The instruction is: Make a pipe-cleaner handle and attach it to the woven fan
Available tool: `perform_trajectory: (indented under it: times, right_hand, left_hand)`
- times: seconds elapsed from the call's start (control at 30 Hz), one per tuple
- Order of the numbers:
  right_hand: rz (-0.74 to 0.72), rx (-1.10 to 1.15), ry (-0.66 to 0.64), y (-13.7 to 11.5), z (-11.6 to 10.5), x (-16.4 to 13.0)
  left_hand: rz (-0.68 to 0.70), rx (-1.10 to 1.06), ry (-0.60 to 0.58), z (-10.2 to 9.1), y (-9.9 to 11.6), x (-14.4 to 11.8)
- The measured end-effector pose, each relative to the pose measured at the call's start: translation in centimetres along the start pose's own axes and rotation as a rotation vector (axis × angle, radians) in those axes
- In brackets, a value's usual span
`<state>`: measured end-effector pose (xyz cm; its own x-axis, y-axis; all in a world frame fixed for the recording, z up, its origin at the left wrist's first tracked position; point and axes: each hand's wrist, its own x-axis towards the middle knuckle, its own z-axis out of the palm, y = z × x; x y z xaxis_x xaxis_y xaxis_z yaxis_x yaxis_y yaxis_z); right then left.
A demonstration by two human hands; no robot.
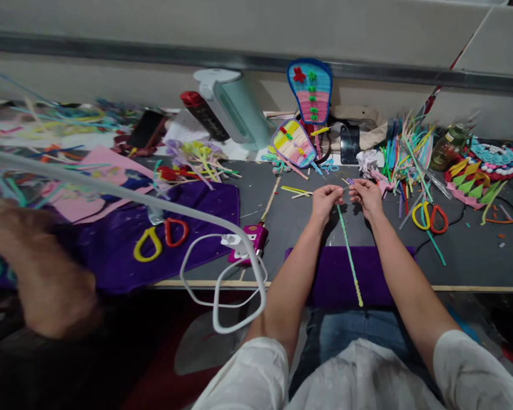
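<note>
Right of centre in the frame, the left hand (326,200) and the right hand (367,197) nearly meet, fingertips pinched. A green-and-yellow strip (346,239) runs from just under the left fingertips toward the bottom of the frame, passing over a purple cloth (331,276) on the table (277,210). The left hand seems to grip the strip's upper end; what the right hand pinches is too small to tell. Left of the hands lie yellow sticks (294,189); to the right, scissors (421,216) with yellow and red handles sit below a bundle of coloured strips (408,148). At upper centre, a decorated fan (320,91) leans against the wall (367,34). At lower left, a co-worker's arm (55,279) is blurred.
</note>
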<state>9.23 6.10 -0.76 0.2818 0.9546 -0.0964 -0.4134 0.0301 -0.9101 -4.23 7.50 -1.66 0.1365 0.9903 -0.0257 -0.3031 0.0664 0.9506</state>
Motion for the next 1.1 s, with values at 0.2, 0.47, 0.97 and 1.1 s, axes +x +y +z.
perform_trajectory:
  times: [0.2, 0.47, 0.97, 1.1]
  right_hand:
    - [0.032, -0.044, -0.066, 0.31, -0.35, 0.03]
    - [0.010, -0.096, -0.128, 0.82, -0.28, -0.04]
    - [0.056, -0.045, -0.064, 0.23, 0.33, -0.36]
    - [0.056, -0.050, -0.054, 0.23, 0.38, -0.35]
  left_hand:
    - [-0.076, -0.068, 0.027, -0.09, 0.25, 0.05]
    - [-0.135, -0.064, -0.016, -0.19, 0.24, 0.12]
    - [-0.179, -0.093, -0.056, -0.29, 0.66, 0.24]
    - [-0.188, -0.114, -0.068, -0.21, 0.88, 0.14]
